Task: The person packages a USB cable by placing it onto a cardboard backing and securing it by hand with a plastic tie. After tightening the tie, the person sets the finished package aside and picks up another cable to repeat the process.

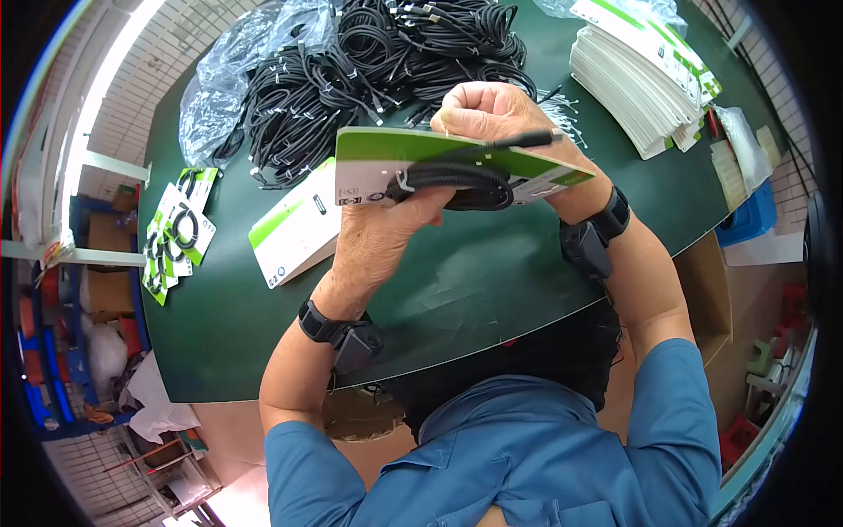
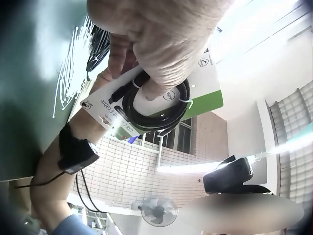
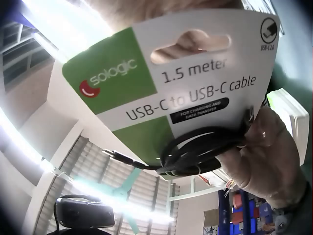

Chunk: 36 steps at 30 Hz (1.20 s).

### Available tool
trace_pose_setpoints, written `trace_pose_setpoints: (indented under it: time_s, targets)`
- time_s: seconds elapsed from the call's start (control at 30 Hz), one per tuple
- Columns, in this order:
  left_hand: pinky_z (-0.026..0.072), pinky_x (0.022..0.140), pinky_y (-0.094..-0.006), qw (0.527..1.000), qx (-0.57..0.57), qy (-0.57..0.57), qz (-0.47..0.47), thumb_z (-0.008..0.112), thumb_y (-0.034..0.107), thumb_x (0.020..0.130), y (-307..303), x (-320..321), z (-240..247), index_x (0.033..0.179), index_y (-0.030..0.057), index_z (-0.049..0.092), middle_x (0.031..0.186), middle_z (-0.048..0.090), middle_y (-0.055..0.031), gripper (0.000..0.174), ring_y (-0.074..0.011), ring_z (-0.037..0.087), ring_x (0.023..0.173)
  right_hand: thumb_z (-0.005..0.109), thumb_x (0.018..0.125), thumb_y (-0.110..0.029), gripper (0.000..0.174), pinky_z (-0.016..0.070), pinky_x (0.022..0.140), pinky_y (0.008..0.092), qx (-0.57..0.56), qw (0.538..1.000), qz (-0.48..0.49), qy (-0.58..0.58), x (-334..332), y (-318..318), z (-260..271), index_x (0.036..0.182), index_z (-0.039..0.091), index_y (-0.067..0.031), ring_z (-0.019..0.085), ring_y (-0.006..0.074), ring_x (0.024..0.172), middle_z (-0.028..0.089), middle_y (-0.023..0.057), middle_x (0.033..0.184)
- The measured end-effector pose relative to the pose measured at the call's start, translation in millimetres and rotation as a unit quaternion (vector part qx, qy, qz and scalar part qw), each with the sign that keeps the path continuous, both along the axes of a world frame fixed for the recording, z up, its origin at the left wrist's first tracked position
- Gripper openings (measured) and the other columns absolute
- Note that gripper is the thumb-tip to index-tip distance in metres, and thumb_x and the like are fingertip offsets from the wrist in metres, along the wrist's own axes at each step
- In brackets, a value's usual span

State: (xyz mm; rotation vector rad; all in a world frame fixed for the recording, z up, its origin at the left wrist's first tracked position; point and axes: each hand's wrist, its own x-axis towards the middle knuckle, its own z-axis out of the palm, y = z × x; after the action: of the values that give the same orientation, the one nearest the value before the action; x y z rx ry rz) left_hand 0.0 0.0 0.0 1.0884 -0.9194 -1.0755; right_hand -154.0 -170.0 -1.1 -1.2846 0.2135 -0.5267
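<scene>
My left hand grips a green and white packaging card by its lower edge, thumb pressed on a coiled black USB-C cable lying against its printed front. In the right wrist view the card reads "1.5 meter USB-C to USB-C cable", and one cable end sticks out past its edge. Behind the card's upper edge is my right hand, fingers curled. Its thumb and forefinger meet at a thin pale tie, mostly hidden. In the left wrist view, the thumb of the left hand reaches into the coil.
A heap of tied black cables fills the table's back, beside clear plastic bags. Blank card stacks stand right and left. Cards with cables lie far left. White ties lie behind the right wrist.
</scene>
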Motion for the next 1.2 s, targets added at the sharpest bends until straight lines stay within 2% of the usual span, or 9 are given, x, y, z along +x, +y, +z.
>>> trace_pose_setpoints:
  time_s: [0.13, 0.23, 0.37, 0.53, 0.67, 0.8, 0.93, 1.03, 1.2]
  targets:
    - [0.0579, 0.080, -0.0259, 0.997, -0.025, -0.057, -0.054, 0.082, 0.000, 0.089, -7, 5, -7, 0.105, 0.0046, 0.075, 0.103, 0.074, -0.0071, 0.018, -0.0136, 0.070, 0.089, 0.073, 0.103, -0.021, 0.023, 0.0447, 0.062, 0.0217, 0.020, 0.999, 0.036, 0.001, -4, -2, 8, 0.101, 0.061, -0.0020, 0.050, 0.0061, 0.072, 0.060, 0.0055, 0.092]
    - [0.0571, 0.080, -0.0267, 0.977, -0.191, -0.076, -0.059, 0.081, -0.006, 0.085, -17, 7, -12, 0.101, 0.0048, 0.075, 0.102, 0.073, -0.0069, 0.021, -0.0126, 0.069, 0.089, 0.069, 0.104, -0.016, 0.018, 0.0427, 0.061, 0.0209, 0.032, 0.993, 0.071, -0.086, -9, 3, 18, 0.099, 0.059, -0.0016, 0.049, 0.0052, 0.071, 0.059, 0.0052, 0.091]
    - [0.0567, 0.083, -0.0286, 0.978, -0.189, -0.087, -0.014, 0.082, -0.008, 0.082, -16, 12, -9, 0.101, 0.0050, 0.075, 0.101, 0.073, -0.0072, 0.025, -0.0128, 0.069, 0.091, 0.067, 0.105, -0.012, 0.015, 0.0430, 0.063, 0.0207, -0.076, 0.993, 0.063, -0.070, -18, 12, 34, 0.098, 0.058, -0.0021, 0.049, 0.0049, 0.072, 0.059, 0.0058, 0.092]
    - [0.0547, 0.089, -0.0319, 0.979, -0.167, -0.111, 0.032, 0.082, 0.000, 0.087, -10, 8, -11, 0.104, 0.0039, 0.073, 0.104, 0.072, -0.0076, 0.020, -0.0162, 0.070, 0.097, 0.066, 0.104, -0.012, 0.015, 0.0439, 0.063, 0.0206, -0.062, 0.994, 0.046, -0.074, -13, 9, 27, 0.095, 0.057, -0.0037, 0.049, 0.0053, 0.072, 0.059, 0.0059, 0.094]
    - [0.0557, 0.082, -0.0286, 0.988, -0.081, -0.047, 0.121, 0.079, -0.006, 0.085, -8, -3, -3, 0.109, 0.0016, 0.074, 0.104, 0.073, -0.0058, 0.025, -0.0140, 0.069, 0.093, 0.069, 0.104, -0.018, 0.018, 0.0479, 0.068, 0.0207, 0.035, 0.997, 0.023, -0.057, -8, -1, 22, 0.101, 0.061, -0.0026, 0.056, 0.0066, 0.077, 0.062, 0.0059, 0.096]
    - [0.0558, 0.080, -0.0291, 0.987, -0.072, 0.029, 0.143, 0.076, -0.002, 0.089, -10, 1, 2, 0.113, -0.0010, 0.071, 0.107, 0.074, -0.0061, 0.024, -0.0139, 0.069, 0.093, 0.069, 0.105, -0.019, 0.022, 0.0521, 0.074, 0.0219, 0.105, 0.977, -0.060, -0.174, -9, 2, 31, 0.116, 0.065, 0.0000, 0.063, 0.0090, 0.086, 0.067, 0.0064, 0.103]
    - [0.0563, 0.078, -0.0304, 0.976, -0.043, 0.077, 0.199, 0.076, 0.001, 0.092, -14, 6, -3, 0.117, -0.0020, 0.070, 0.106, 0.074, -0.0069, 0.027, -0.0140, 0.069, 0.094, 0.072, 0.104, -0.018, 0.028, 0.0538, 0.079, 0.0232, 0.007, 0.987, -0.101, -0.127, -11, 7, 34, 0.125, 0.068, 0.0007, 0.066, 0.0088, 0.090, 0.072, 0.0048, 0.107]
    - [0.0565, 0.083, -0.0293, 0.981, -0.036, 0.086, 0.171, 0.080, 0.004, 0.090, -12, 2, 3, 0.121, -0.0021, 0.069, 0.112, 0.072, -0.0070, 0.033, -0.0137, 0.069, 0.102, 0.074, 0.102, -0.015, 0.024, 0.0529, 0.078, 0.0224, -0.261, 0.941, -0.214, 0.008, -12, 9, 30, 0.121, 0.073, -0.0007, 0.064, 0.0058, 0.088, 0.074, 0.0020, 0.105]
    - [0.0564, 0.091, -0.0338, 0.946, -0.181, 0.043, 0.264, 0.085, 0.006, 0.087, -21, 6, 13, 0.124, -0.0013, 0.068, 0.121, 0.069, -0.0077, 0.041, -0.0164, 0.067, 0.110, 0.078, 0.099, -0.014, 0.019, 0.0520, 0.074, 0.0212, -0.258, 0.938, -0.232, 0.006, -13, 6, 34, 0.113, 0.077, -0.0018, 0.062, 0.0037, 0.084, 0.074, -0.0011, 0.097]
